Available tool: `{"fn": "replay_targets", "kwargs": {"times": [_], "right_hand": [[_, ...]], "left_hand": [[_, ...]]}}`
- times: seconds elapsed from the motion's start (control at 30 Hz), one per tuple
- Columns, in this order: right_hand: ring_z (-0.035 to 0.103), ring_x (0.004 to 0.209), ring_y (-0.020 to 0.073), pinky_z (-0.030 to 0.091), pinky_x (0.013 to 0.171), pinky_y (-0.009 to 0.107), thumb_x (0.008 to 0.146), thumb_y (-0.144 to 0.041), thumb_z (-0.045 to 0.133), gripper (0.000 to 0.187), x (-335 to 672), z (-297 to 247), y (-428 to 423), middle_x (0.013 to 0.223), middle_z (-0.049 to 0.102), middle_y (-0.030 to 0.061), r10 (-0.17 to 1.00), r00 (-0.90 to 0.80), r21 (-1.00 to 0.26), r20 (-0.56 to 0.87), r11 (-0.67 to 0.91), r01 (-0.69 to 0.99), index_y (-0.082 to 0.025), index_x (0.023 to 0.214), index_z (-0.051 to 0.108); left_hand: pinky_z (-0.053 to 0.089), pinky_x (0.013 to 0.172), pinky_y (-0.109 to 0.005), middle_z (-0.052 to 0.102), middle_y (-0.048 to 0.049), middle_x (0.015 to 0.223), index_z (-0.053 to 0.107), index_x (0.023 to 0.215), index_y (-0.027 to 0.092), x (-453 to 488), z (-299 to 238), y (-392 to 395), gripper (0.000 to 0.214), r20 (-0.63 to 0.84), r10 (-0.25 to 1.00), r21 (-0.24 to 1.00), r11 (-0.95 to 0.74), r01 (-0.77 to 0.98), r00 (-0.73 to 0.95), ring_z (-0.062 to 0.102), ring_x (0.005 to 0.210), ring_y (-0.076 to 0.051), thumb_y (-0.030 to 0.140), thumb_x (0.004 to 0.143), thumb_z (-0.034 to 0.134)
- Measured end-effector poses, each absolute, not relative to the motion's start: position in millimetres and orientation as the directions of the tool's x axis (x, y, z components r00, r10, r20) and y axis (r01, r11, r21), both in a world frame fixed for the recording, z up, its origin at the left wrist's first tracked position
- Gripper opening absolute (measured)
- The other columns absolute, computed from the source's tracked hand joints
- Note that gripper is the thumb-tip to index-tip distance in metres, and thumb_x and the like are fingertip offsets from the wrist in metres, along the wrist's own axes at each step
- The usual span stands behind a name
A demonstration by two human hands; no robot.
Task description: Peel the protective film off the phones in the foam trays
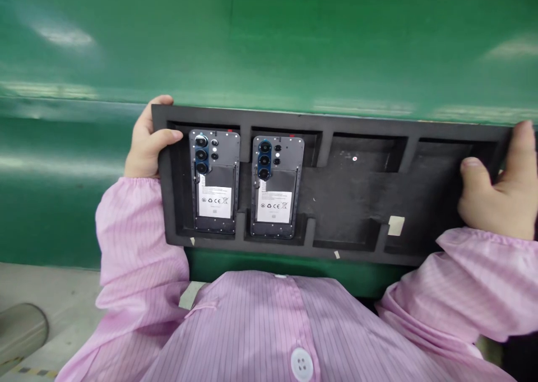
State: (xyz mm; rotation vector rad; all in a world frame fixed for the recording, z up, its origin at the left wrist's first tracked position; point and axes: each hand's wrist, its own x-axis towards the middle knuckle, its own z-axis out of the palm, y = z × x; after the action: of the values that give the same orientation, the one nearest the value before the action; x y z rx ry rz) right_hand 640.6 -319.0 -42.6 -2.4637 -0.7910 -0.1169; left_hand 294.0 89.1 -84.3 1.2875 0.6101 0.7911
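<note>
A long black foam tray [277, 119] with several compartments is held level in front of my body, one hand at each end. My left hand [147, 138] grips the left end, its thumb over the rim. At the right end, my right hand [500, 186] clasps the tray with the thumb on the inner side. Two phones without back covers, a left phone [216, 175] and another phone [275, 183], lie in the two left compartments, camera lenses toward the far side and white labels showing. The two right compartments hold no phone.
A green work surface [269, 46] extends beyond and under the tray. A small pale sticker [395, 226] lies inside the tray's right part. The grey floor [67, 303] and a round object [21, 334] show at the lower left.
</note>
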Motion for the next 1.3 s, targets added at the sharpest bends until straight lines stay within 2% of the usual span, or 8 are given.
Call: {"fn": "replay_targets", "kwargs": {"times": [0.17,0.37,0.6,0.83,1.1,1.3], "right_hand": [[0.041,0.139,0.0258,0.031,0.116,0.041,0.088,-0.022,0.061,0.068,640.9,-42.4,-319.2,0.151,0.042,0.0073,0.521,0.800,-0.504,0.297,-0.626,0.595,-0.022,0.151,0.037],[0.041,0.139,0.0259,0.032,0.115,0.040,0.084,-0.024,0.062,0.071,644.8,-42.3,-320.2,0.151,0.042,0.0070,0.504,0.813,-0.511,0.292,-0.636,0.578,-0.022,0.151,0.037],[0.047,0.134,0.0279,0.038,0.110,0.042,0.083,-0.030,0.061,0.069,639.8,-38.1,-315.7,0.148,0.046,0.0061,0.436,0.844,-0.523,0.314,-0.662,0.537,-0.025,0.149,0.040],[0.065,0.108,0.0351,0.049,0.094,0.053,0.074,-0.035,0.064,0.074,644.9,-36.7,-314.1,0.141,0.054,0.0069,0.348,0.884,-0.549,0.311,-0.694,0.466,-0.030,0.146,0.046],[0.068,0.097,0.0353,0.050,0.089,0.054,0.070,-0.039,0.064,0.076,645.7,-33.9,-312.2,0.135,0.059,0.0072,0.292,0.911,-0.543,0.292,-0.733,0.409,-0.032,0.144,0.048],[0.068,0.091,0.0351,0.049,0.089,0.055,0.067,-0.041,0.066,0.077,645.6,-31.3,-309.2,0.122,0.066,0.0060,0.232,0.936,-0.548,0.266,-0.762,0.344,-0.036,0.142,0.050]], "left_hand": [[0.053,0.059,-0.026,0.068,0.0006,0.084,0.059,0.111,0.020,292.7,-78.3,85.1,0.068,0.119,0.803,0.962,0.052,-0.268,0.584,0.062,0.065,-0.015,0.021,0.050,0.090],[0.053,0.055,-0.020,0.069,0.0029,0.082,0.067,0.104,0.024,293.2,-66.7,78.0,0.059,0.149,0.826,0.960,0.012,-0.280,0.544,0.062,0.065,-0.013,0.018,0.049,0.087],[0.056,0.064,-0.023,0.065,0.0010,0.085,0.066,0.095,0.026,292.3,-59.5,74.8,0.055,0.195,0.817,0.941,0.001,-0.339,0.542,0.061,0.072,-0.014,0.019,0.046,0.088],[0.054,0.065,-0.027,0.058,-0.0009,0.088,0.062,0.094,0.027,287.3,-52.7,69.4,0.052,0.226,0.807,0.944,-0.043,-0.328,0.545,0.058,0.073,-0.016,0.023,0.048,0.087],[0.050,0.057,-0.026,0.048,0.0011,0.081,0.061,0.092,0.029,283.4,-49.9,70.6,0.048,0.244,0.782,0.940,-0.045,-0.338,0.574,0.050,0.063,-0.013,0.023,0.051,0.086],[0.049,0.056,-0.027,0.045,0.0007,0.083,0.061,0.093,0.029,282.9,-46.7,67.7,0.047,0.256,0.772,0.932,-0.039,-0.360,0.581,0.049,0.062,-0.013,0.020,0.052,0.082]]}}
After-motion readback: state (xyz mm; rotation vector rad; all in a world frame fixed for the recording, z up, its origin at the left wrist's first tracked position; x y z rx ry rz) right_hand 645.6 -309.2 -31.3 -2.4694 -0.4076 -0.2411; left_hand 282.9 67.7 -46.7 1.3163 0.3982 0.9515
